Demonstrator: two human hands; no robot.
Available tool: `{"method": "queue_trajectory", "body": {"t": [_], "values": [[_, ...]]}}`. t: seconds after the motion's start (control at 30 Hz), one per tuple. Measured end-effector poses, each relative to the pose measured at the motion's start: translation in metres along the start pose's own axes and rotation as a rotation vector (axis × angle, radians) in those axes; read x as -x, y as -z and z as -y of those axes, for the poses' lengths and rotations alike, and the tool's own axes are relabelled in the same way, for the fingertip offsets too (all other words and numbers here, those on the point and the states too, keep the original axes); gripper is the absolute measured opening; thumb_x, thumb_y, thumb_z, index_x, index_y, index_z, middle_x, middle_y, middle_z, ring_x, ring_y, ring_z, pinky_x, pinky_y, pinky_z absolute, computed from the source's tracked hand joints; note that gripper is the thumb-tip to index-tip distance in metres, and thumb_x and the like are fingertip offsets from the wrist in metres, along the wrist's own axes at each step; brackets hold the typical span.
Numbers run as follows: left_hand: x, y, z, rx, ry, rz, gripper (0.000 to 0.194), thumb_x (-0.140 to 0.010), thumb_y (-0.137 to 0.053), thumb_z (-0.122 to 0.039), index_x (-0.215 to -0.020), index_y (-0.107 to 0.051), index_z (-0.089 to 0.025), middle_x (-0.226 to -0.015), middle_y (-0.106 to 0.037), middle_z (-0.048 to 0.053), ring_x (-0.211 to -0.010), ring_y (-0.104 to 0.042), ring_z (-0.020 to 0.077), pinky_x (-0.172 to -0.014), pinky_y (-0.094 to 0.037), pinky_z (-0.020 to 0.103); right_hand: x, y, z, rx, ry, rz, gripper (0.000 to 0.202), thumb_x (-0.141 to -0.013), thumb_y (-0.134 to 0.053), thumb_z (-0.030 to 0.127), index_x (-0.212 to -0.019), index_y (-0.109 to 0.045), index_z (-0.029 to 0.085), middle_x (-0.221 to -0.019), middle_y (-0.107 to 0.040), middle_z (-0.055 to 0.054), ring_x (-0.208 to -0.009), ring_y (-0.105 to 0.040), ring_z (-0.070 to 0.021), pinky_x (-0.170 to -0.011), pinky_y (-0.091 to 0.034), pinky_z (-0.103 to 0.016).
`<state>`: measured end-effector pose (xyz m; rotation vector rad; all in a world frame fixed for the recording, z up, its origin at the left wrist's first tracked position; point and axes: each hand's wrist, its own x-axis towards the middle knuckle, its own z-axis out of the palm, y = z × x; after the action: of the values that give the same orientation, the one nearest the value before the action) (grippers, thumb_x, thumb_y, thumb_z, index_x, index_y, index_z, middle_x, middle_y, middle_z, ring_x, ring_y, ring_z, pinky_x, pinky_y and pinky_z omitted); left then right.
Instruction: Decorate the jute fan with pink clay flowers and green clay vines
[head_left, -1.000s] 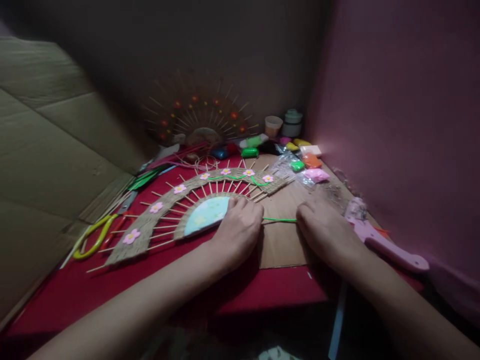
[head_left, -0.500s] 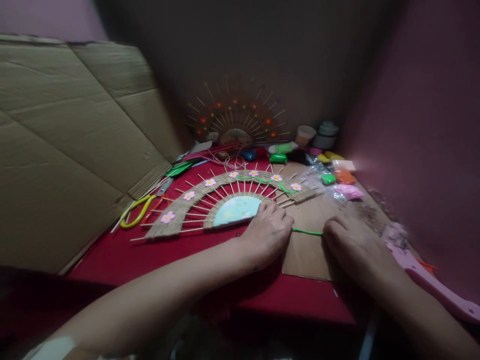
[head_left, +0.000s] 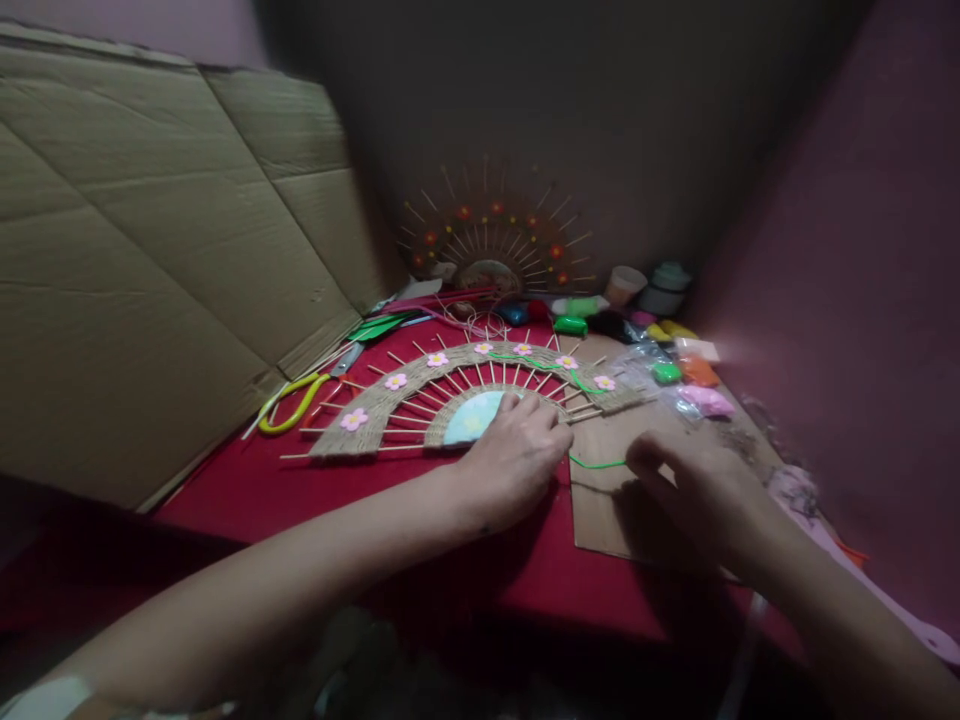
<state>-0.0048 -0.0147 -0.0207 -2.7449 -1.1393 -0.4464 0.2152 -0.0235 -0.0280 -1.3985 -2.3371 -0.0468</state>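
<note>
A thin green strand [head_left: 598, 465], perhaps clay, sags slightly between my two hands. My left hand [head_left: 517, 455] is closed on its left end, in front of the pale blue half-circle at the middle of the fan. My right hand [head_left: 686, 480] pinches the other end above a brown board [head_left: 600, 525]. Behind them lies the woven stick fan [head_left: 409, 385], with pink flowers along its band. Green wavy lines link the flowers on the band's right half. What my left fingertips do is hidden by the back of the hand.
Yellow-handled scissors [head_left: 300, 405] lie at left beside a standing cardboard sheet [head_left: 172, 250]. At the back a second fan [head_left: 491, 235] leans on the wall. Coloured clay packets [head_left: 705, 402], a cup [head_left: 625, 286] and a jar [head_left: 666, 290] are at the right rear.
The strand, straight half a second ago, now sags a little. Both hands have shifted slightly left, and my right hand looks lifted off the board. The view has turned a little left.
</note>
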Motion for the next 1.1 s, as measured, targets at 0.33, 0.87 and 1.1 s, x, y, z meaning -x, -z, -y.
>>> {"method": "queue_trajectory", "body": {"t": [0.33, 0.87, 1.1], "values": [[0.043, 0.024, 0.029, 0.017, 0.136, -0.047, 0.014, -0.087, -0.047, -0.015, -0.088, -0.06, -0.016, -0.091, -0.06, 0.008, -0.085, -0.048, 0.0227, -0.078, -0.033, 0.038, -0.05, 0.016, 0.05, -0.296, 0.009, 0.267, 0.014, -0.079, -0.051, 0.013, -0.074, -0.062, 0.02, -0.068, -0.066, 0.001, -0.062, -0.059, -0.0125, -0.056, -0.043, -0.023], [0.07, 0.053, 0.119, 0.077, 0.486, -0.087, 0.016, -0.085, -0.054, -0.023, -0.089, -0.068, -0.016, -0.089, -0.069, 0.007, -0.083, -0.057, 0.0203, -0.078, -0.037, 0.034, -0.171, -0.031, 0.098, -0.272, 0.162, 0.198, 0.013, -0.072, -0.058, 0.008, -0.074, -0.067, 0.017, -0.069, -0.067, -0.001, -0.064, -0.058, -0.0122, -0.06, -0.042, -0.024], [0.053, 0.051, 0.148, 0.069, 0.523, -0.027, 0.018, -0.082, -0.053, -0.018, -0.089, -0.069, -0.016, -0.089, -0.071, 0.008, -0.081, -0.06, 0.0183, -0.075, -0.038, 0.032, -0.21, -0.054, 0.094, -0.228, 0.204, 0.184, 0.018, -0.069, -0.058, 0.006, -0.078, -0.069, 0.018, -0.069, -0.066, -0.001, -0.066, -0.058, -0.0131, -0.065, -0.042, -0.026]]}}
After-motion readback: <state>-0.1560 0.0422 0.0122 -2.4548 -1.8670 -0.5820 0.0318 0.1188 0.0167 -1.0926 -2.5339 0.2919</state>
